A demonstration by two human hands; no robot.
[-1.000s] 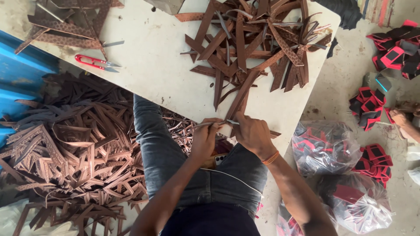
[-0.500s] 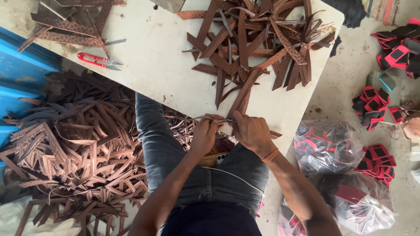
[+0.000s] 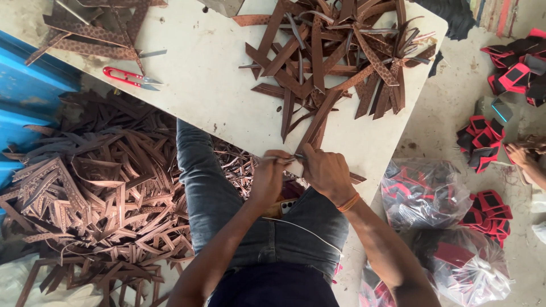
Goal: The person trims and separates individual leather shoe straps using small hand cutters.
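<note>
Bare forearms, no sleeves, orange band (image 3: 348, 203) on the right wrist, faded blue-grey jeans (image 3: 227, 210), dark top (image 3: 273, 290)

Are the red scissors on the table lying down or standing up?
Lying down. The red scissors lie flat on the white table, apart from both hands, near a pile of brown strips. Whether the blades are open is too small to tell.

A pale, scuffed bench (image 3: 210, 96) runs slantwise across the scene. A loose heap of brown leather strips (image 3: 341, 51) lies on its far right part, a smaller heap of patterned strips (image 3: 96, 25) on its far left corner. Red-handled thread snips (image 3: 132, 78) lie just near of that smaller heap. On the floor (image 3: 438, 113), left of the bench, spreads a big pile of brown strips (image 3: 96, 193); right of it sit clear bags of red-and-black pieces (image 3: 449, 227).
</note>
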